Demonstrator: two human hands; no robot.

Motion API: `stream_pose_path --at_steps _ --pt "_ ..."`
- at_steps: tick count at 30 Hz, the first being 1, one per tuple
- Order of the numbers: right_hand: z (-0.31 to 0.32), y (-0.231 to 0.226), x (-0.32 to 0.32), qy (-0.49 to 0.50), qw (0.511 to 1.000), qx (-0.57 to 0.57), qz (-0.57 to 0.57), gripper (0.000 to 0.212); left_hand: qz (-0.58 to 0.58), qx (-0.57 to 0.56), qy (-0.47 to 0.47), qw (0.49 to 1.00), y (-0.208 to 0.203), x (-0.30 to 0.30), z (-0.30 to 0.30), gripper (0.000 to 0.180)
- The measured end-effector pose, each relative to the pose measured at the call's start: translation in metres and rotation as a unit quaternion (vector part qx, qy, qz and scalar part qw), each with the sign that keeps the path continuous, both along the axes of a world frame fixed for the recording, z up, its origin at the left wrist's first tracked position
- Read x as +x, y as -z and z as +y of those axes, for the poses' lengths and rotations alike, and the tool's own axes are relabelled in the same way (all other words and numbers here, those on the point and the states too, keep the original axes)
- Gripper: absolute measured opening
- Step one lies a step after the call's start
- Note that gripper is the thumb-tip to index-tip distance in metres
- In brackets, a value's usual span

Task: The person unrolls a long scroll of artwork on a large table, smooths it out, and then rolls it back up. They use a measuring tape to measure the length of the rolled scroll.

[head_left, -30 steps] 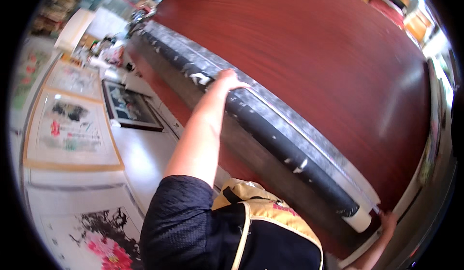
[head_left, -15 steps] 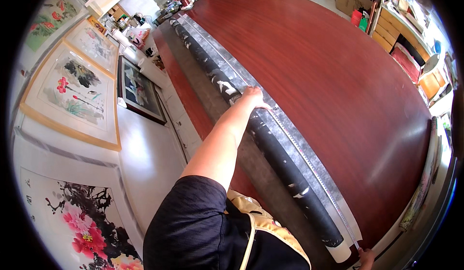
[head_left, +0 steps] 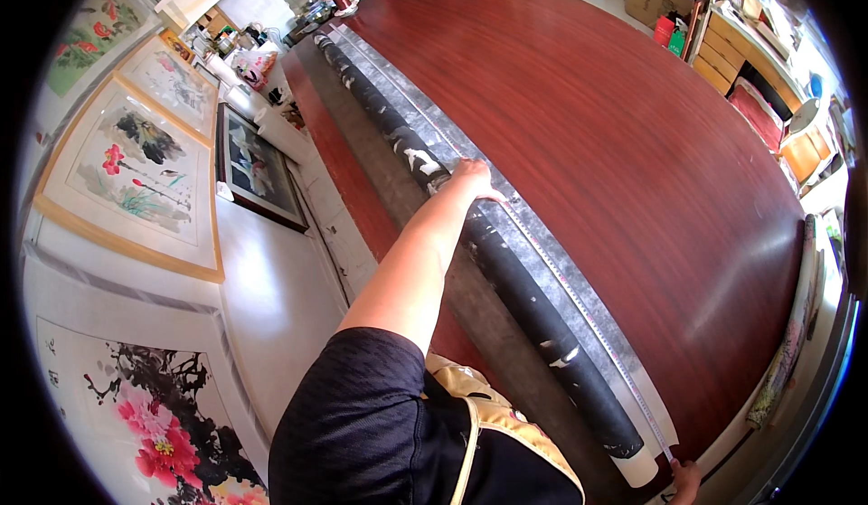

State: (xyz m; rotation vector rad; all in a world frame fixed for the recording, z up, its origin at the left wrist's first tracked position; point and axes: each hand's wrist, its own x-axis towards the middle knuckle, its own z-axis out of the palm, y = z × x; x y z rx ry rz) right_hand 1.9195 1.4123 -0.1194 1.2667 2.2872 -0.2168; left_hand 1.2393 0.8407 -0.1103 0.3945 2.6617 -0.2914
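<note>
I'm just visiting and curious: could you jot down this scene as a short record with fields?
Left hand: left hand rests on top of the long dark roll
Right hand: right hand at the roll's near end, mostly out of view
Surface: large red-brown table
Beside the roll: grey strip along the table
Floor at left: framed flower paintings

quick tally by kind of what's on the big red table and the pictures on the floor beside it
long dark rolled scroll: 1
grey felt strip: 1
measuring tape: 1
hand on the roll: 1
framed flower paintings on floor: 3
dark-framed picture: 1
total: 8
</note>
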Motion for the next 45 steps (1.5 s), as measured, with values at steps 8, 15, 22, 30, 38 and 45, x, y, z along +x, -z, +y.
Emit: stream_pose_path --at_steps 8,15,22,30,38,45 --pt "-0.004 -0.009 -0.004 0.014 1.0 -0.02 -0.001 0.04 0.032 0.002 0.009 0.999 -0.002 0.004 0.001 0.1" --pt "0.001 -0.002 0.002 0.031 0.999 -0.02 -0.007 0.039 0.035 0.035 0.02 0.999 0.003 0.002 -0.003 0.092" --pt "-0.017 -0.02 -0.017 0.039 0.999 -0.004 -0.031 0.036 0.04 0.032 0.021 0.998 0.005 0.002 -0.004 0.09" --pt "-0.015 -0.02 -0.012 0.01 0.999 -0.006 -0.03 0.039 0.03 0.03 0.014 0.999 0.0 0.003 0.0 0.091" --pt "-0.018 -0.024 -0.02 0.006 0.998 -0.006 -0.056 0.039 0.032 0.027 0.012 0.999 0.006 0.0 -0.004 0.093" --pt "-0.019 -0.026 -0.022 -0.004 0.999 -0.006 -0.047 0.039 -0.006 -0.009 0.005 1.0 -0.007 0.002 0.002 0.093"
